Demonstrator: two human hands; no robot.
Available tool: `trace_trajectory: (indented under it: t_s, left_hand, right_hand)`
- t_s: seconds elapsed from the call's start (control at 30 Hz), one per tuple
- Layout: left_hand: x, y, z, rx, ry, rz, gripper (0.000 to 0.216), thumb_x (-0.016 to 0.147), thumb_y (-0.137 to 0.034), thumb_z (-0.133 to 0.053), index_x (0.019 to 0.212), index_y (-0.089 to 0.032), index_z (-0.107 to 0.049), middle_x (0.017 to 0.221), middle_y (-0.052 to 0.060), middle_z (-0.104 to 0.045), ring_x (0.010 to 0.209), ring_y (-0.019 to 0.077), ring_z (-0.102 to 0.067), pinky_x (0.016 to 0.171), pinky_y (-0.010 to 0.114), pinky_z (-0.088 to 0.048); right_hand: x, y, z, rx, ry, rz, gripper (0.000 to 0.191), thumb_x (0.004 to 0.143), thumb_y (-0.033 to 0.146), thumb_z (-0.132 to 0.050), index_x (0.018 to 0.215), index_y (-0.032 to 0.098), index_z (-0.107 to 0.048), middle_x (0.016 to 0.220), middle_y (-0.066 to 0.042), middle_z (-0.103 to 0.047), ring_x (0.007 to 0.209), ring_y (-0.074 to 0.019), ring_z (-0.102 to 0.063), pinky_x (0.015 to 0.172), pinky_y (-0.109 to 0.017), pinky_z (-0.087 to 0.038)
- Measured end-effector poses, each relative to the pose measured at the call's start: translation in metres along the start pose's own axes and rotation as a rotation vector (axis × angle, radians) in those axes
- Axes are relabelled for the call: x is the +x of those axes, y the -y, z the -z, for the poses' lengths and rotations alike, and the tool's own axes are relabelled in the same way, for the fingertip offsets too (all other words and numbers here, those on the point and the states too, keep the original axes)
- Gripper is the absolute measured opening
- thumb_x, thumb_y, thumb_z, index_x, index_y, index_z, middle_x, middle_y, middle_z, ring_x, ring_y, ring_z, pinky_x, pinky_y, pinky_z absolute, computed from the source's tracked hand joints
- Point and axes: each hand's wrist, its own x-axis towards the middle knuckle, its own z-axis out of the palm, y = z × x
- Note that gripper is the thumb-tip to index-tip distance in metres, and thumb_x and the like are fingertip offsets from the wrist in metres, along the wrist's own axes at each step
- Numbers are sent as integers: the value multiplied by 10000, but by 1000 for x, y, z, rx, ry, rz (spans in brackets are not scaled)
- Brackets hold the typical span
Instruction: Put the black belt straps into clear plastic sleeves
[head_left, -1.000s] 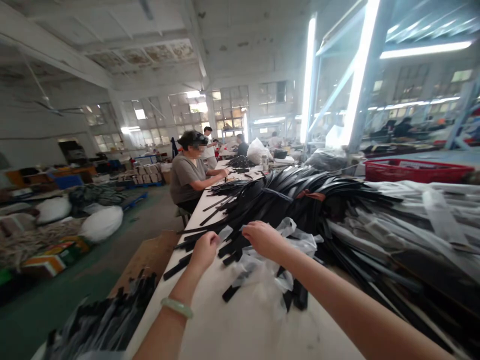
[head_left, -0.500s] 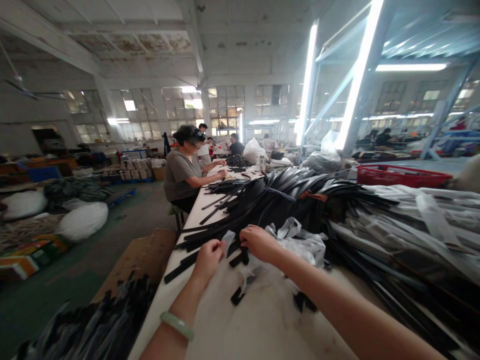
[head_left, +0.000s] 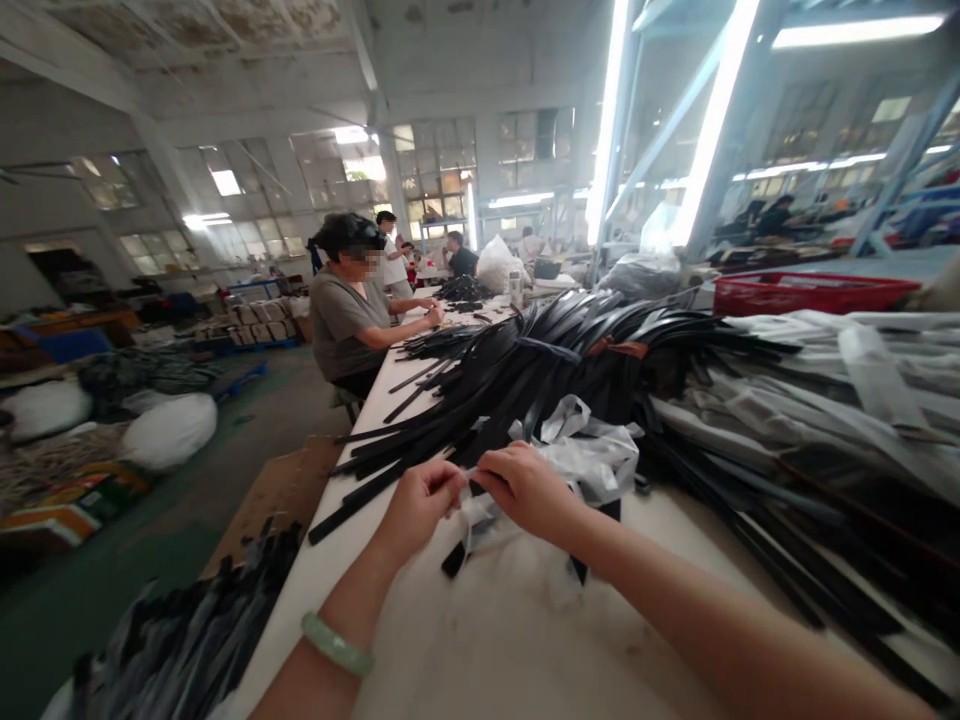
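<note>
My left hand (head_left: 418, 505) and my right hand (head_left: 525, 490) meet above the white table (head_left: 480, 640), both pinched on a thin clear plastic sleeve (head_left: 480, 515) that hangs between them. A black strap (head_left: 456, 556) lies in or under the sleeve just below my hands. A green bangle (head_left: 337, 646) is on my left wrist. Crumpled clear bags (head_left: 592, 450) lie right behind my right hand, against a big heap of long black straps (head_left: 570, 360).
Bagged straps (head_left: 825, 400) cover the table's right side, with a red crate (head_left: 814, 293) behind. A seated person (head_left: 349, 310) works farther along the table's left edge. A pile of black pieces (head_left: 187, 630) and a cardboard box (head_left: 277, 490) sit left of the table.
My hands have come together from apart and now pinch the plastic sleeve between them. The view has tipped down and shifted slightly.
</note>
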Motion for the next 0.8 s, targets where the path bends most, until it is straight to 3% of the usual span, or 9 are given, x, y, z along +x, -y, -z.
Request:
trace_trajectory:
  t_s: [0.13,0.23,0.3,0.5,0.8]
  left_hand:
    - [1,-4,1,104,8,-81,210,768,-340,-606,743,-147,-686,747,39,-642,742,167,-557,686,244,-413]
    - [2,-4,3,123,-42,-23,184,720,-315,-633,653,-149,-675,671,25,-623,679,158,-539,655,243,-410]
    - [2,-3,4,80,-77,46,179,680,-317,-662,623,-147,-670,640,19,-614,647,150,-529,639,243,-411]
    - [3,4,6,-8,-136,173,191,602,-319,-732,619,-134,-689,600,17,-629,569,128,-523,567,233,-401]
    - [5,10,8,-31,-186,138,206,569,-298,-793,640,-141,-681,614,4,-649,585,117,-552,584,216,-422]
  right_hand:
    - [0,-6,2,47,46,73,207,943,245,-493,765,166,-564,705,-16,-624,709,-148,-574,726,-275,-316]
    - [0,-11,9,72,103,94,59,919,185,-516,946,167,-565,826,-35,-652,822,-171,-591,785,-286,-324]
    - [0,-14,16,70,115,112,130,910,167,-524,1037,167,-548,903,-50,-655,886,-180,-587,835,-305,-319]
    - [2,-20,22,59,9,52,78,915,204,-532,929,169,-601,884,-45,-659,877,-177,-585,841,-314,-318]
    - [-1,-10,18,103,-33,-30,110,873,142,-552,980,168,-545,897,-37,-657,859,-177,-594,854,-315,-322]
